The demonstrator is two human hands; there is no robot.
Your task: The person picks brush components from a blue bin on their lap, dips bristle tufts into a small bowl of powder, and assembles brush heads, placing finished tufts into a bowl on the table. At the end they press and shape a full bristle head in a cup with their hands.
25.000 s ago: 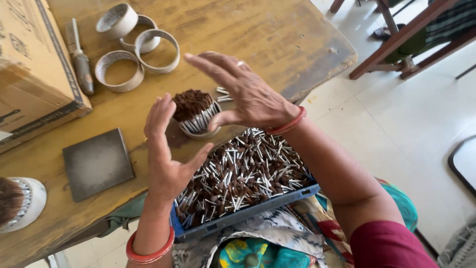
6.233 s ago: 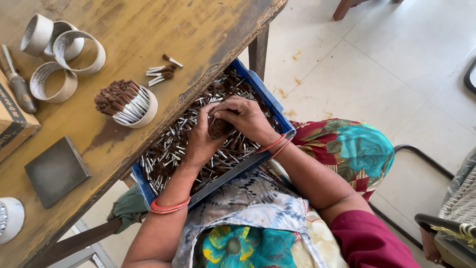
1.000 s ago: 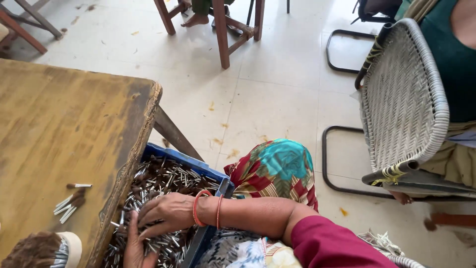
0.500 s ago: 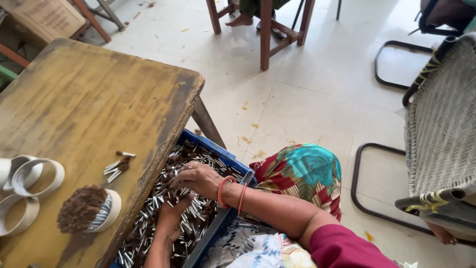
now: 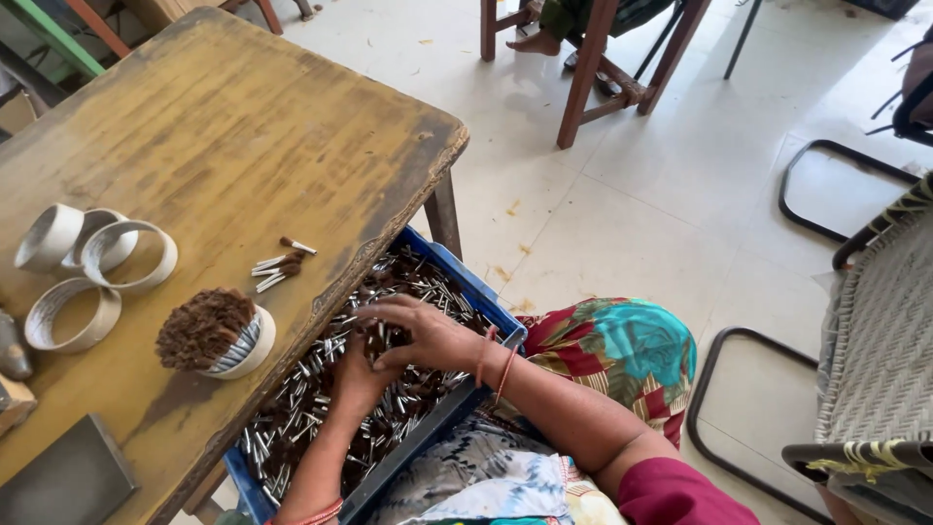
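A blue tray (image 5: 489,297) rests on my lap, full of thin silver sticks with brown tips (image 5: 301,389). Both hands are down in the pile. My right hand (image 5: 418,332) lies palm down with its fingers curled over a clump of sticks. Under it, my left hand (image 5: 358,374) cups the same clump from below. On the wooden table (image 5: 243,146) beside the tray stands a white ring (image 5: 251,348) packed with upright sticks, brown tips up. A few loose sticks (image 5: 277,267) lie near the table edge.
Several empty white rings (image 5: 97,267) lie at the table's left. A dark grey square plate (image 5: 63,481) sits at the front left corner. A woven chair (image 5: 875,350) stands at right. Another person's foot (image 5: 536,41) shows under a wooden chair beyond.
The camera has swung back left, bringing the table, rings and packed bundle into view. Both hands stay in the tray, gathering sticks together.
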